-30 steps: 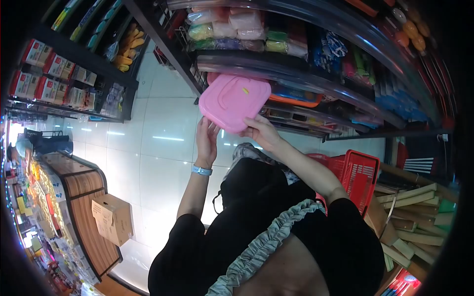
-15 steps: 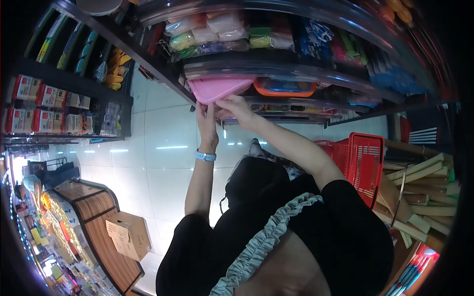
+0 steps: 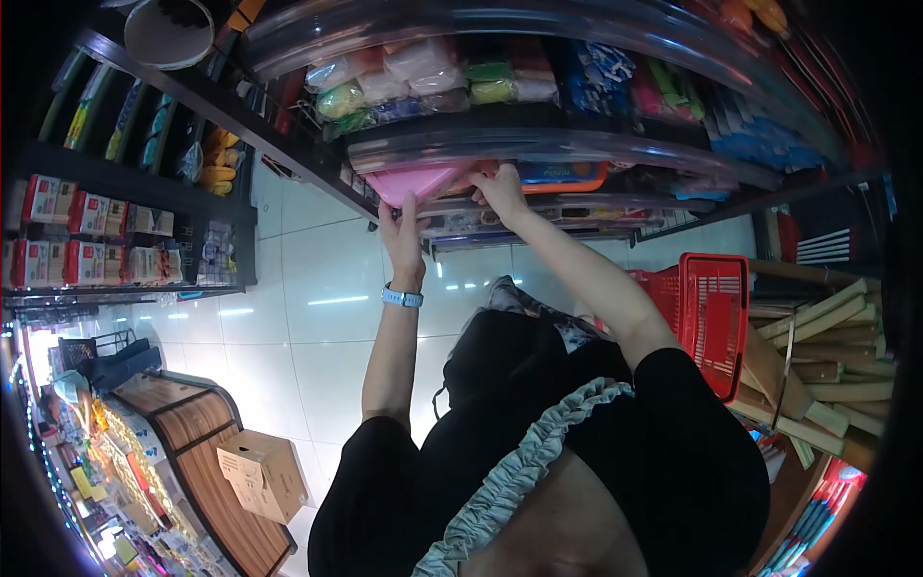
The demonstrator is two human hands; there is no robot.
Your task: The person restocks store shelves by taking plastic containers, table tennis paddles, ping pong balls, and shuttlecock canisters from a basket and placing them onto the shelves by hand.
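A pink plastic container (image 3: pixel 411 180) sticks out over the front of a lower shelf, its back part hidden under the shelf strip above. My left hand (image 3: pixel 402 231) grips its front corner, thumb on the near face and fingers beneath. At its right side, my right hand (image 3: pixel 500 196) is closed on what appears to be the container's edge; the fingertips are partly hidden. Just right of that hand sits an orange-rimmed package with a blue label (image 3: pixel 562 174) on the same shelf.
Wrapped bundles (image 3: pixel 423 67) fill the shelf above. A red shopping basket (image 3: pixel 707 322) stands right of my body, beside wooden pieces (image 3: pixel 836 337). At lower left, a cardboard box (image 3: pixel 264 476) stands by a wood-patterned counter (image 3: pixel 197 423). Another stocked rack (image 3: pixel 96 216) is on the left.
My right hand has moved right, from the container's front corner to its right side. My left hand stays on the corner. The view has shifted slightly.
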